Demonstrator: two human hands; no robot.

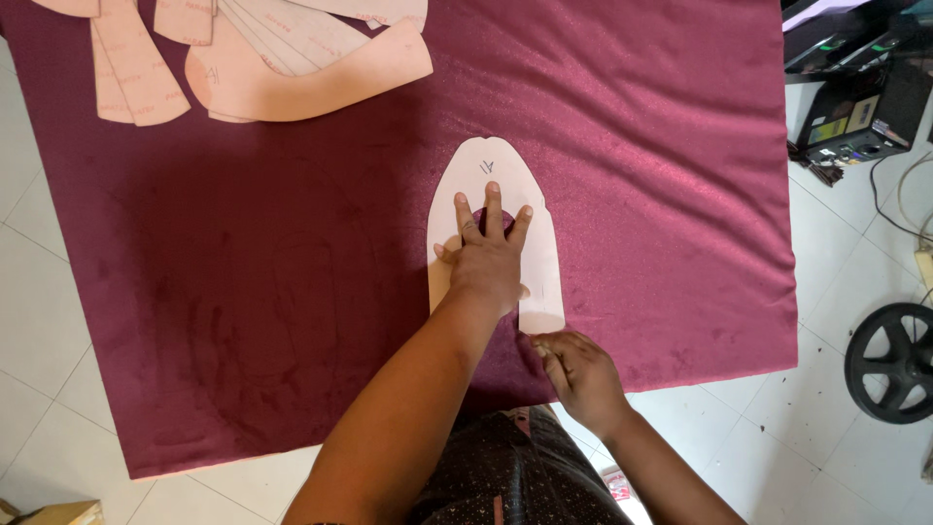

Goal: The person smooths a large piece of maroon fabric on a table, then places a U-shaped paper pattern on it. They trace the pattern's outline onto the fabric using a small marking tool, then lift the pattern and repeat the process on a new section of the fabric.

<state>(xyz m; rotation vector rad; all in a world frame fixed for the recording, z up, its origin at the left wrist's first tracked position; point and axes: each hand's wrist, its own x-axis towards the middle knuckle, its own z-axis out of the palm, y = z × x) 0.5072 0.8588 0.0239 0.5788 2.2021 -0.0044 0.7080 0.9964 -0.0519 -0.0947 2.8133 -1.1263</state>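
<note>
While the left hand (489,261) lies flat, fingers spread, on the arch-shaped paper pattern (494,238) atop the maroon cloth (661,175), the right hand (575,369) pinches closed at its lower corner, contents unseen; slack pressure could let it slide.

A dark device (855,112) is sitting at the top right, showing small yellow and green rectangular labels (844,124). A tan cardboard box corner (58,512) is peeking in bottom left.

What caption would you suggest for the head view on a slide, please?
Left hand presses a horseshoe-shaped paper pattern piece flat on maroon fabric while the right hand works at its lower edge.
</note>
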